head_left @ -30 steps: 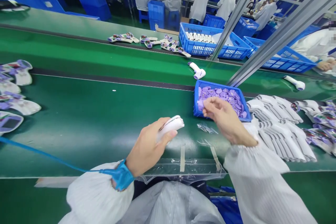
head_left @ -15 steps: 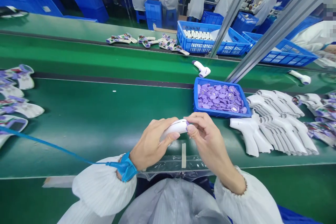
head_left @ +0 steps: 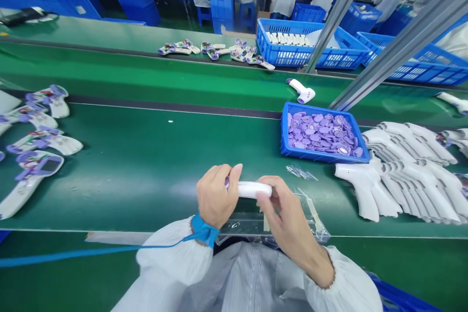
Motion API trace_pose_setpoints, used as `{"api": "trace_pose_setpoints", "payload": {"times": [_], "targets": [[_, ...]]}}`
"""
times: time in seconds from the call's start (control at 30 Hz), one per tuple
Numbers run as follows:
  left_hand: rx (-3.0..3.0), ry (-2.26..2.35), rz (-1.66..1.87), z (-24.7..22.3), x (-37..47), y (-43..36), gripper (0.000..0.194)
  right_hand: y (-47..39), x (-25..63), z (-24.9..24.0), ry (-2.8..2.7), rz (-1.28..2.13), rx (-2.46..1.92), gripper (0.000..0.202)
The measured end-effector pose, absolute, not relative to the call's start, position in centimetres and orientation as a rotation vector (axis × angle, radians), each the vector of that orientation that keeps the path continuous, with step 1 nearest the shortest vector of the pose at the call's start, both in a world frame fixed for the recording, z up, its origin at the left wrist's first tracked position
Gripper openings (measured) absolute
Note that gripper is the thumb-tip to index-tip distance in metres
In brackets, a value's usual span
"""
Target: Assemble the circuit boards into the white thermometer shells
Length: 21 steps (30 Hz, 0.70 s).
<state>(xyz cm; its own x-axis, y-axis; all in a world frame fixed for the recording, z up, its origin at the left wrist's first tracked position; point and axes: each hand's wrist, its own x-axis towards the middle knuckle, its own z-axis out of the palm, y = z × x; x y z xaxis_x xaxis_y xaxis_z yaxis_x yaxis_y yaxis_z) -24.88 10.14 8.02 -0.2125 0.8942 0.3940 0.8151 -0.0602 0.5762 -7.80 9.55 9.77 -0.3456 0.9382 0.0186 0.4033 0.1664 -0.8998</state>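
Between my hands a white device [head_left: 250,189] with a bit of purple at its left end lies roughly level above the green bench. My left hand [head_left: 218,195] is wrapped round its left end, with a blue strap [head_left: 204,230] on the wrist. The fingers of my right hand [head_left: 283,204] pinch its right end. Behind and to the right stands a blue tray [head_left: 325,157] of purple oval pieces [head_left: 318,131]. Small clear pieces [head_left: 300,172] lie in front of that tray.
White shells [head_left: 413,180] are stacked at the right. Open device halves [head_left: 40,165] lie at the left. One white device [head_left: 302,91] rests on the green belt [head_left: 164,80]. A metal post [head_left: 332,19] rises near blue crates [head_left: 343,58]. People in white coats are beyond.
The device has turned level, its purple end now at my left hand. My left hand has closed around that end. The view has shifted, and clear pieces now show near the tray.
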Motion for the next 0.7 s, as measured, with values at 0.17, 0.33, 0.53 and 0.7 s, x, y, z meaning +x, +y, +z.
{"api": "trace_pose_setpoints", "payload": {"times": [0.17,0.33,0.53,0.7], "targets": [[1.922,2.157,0.945,7.1,-25.0,11.2,0.050,8.7,-9.5,9.2,-1.994,1.015,-1.313,0.022],[1.871,1.881,1.094,8.4,-26.9,9.2,0.022,10.5,-10.2,9.0,-1.467,1.562,-1.547,0.032],[1.468,2.249,1.334,7.0,-27.2,11.0,0.047,11.2,-11.5,8.9,-1.774,1.713,-1.407,0.034],[1.578,2.261,1.141,6.3,-27.9,14.0,0.052,10.9,-13.4,7.8,-2.421,0.948,-1.273,0.037]]}}
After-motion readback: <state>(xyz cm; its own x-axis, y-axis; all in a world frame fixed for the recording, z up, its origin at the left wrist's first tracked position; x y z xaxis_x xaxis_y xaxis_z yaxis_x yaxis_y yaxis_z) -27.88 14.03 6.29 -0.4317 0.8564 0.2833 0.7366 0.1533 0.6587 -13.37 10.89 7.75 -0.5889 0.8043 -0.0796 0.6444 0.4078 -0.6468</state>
